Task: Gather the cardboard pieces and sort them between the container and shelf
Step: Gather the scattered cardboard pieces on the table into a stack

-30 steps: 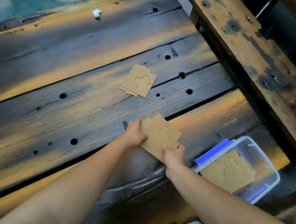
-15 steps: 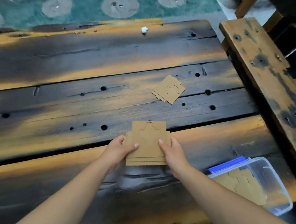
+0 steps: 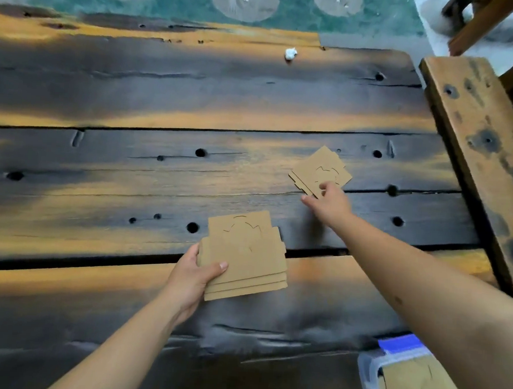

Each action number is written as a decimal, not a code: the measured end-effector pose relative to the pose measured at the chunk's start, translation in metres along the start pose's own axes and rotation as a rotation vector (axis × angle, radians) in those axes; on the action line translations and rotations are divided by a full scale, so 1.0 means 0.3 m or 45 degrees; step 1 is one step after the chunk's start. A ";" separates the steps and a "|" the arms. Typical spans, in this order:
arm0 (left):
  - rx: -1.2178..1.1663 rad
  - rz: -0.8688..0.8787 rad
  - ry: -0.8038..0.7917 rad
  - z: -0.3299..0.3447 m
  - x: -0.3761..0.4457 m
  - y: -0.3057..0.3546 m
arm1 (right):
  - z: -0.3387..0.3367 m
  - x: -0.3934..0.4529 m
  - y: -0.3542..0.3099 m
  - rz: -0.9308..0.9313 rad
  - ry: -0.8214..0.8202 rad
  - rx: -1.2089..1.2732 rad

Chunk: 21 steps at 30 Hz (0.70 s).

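The left hand (image 3: 194, 276) grips a stack of cardboard pieces (image 3: 245, 258) at its left edge, thumb pressed on top and the fingers tucked underneath, holding it just above the dark wooden table (image 3: 135, 96). The stack shows at least 3 layers fanned slightly at the near edge, and the top sheet carries curved cut lines. The right hand (image 3: 329, 203) is stretched forward to a second, smaller pile of cardboard pieces (image 3: 320, 169) lying flat on the table. Its fingertips touch the near edge of that pile, thumb out to the left; whether they have pinched a piece or only rest on it cannot be told. The 2 lots of cardboard are well apart. At the lower right corner sits a clear plastic container (image 3: 367, 378) with a blue clip, and more cardboard (image 3: 417, 387) lies inside it. A worn wooden shelf board (image 3: 480, 142) runs along the right side of the table. A small white crumpled scrap (image 3: 290, 53) rests near the far edge, with green patterned floor (image 3: 186, 0) beyond
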<state>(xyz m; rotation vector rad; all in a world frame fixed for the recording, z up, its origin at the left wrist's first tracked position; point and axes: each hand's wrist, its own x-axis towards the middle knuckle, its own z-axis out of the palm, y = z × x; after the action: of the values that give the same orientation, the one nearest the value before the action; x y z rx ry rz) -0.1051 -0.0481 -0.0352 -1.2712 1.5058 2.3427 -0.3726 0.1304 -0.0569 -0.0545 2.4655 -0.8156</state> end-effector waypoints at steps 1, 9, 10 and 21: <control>-0.002 -0.003 0.002 -0.004 0.016 0.003 | -0.010 0.057 0.001 0.007 0.029 -0.083; 0.025 -0.026 -0.073 -0.045 0.173 0.036 | 0.072 0.299 -0.055 0.224 0.128 -0.502; 0.036 -0.024 -0.082 -0.048 0.185 0.038 | 0.095 0.302 -0.061 0.218 0.091 -0.538; 0.065 -0.017 -0.097 -0.042 0.182 0.054 | 0.189 0.183 -0.004 -0.837 -0.244 -1.034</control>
<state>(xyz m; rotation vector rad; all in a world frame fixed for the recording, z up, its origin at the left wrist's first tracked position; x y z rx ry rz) -0.1410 -0.0852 -0.0625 -1.1630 1.5194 2.3010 -0.3911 0.0878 -0.1205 -1.2095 2.4282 0.0298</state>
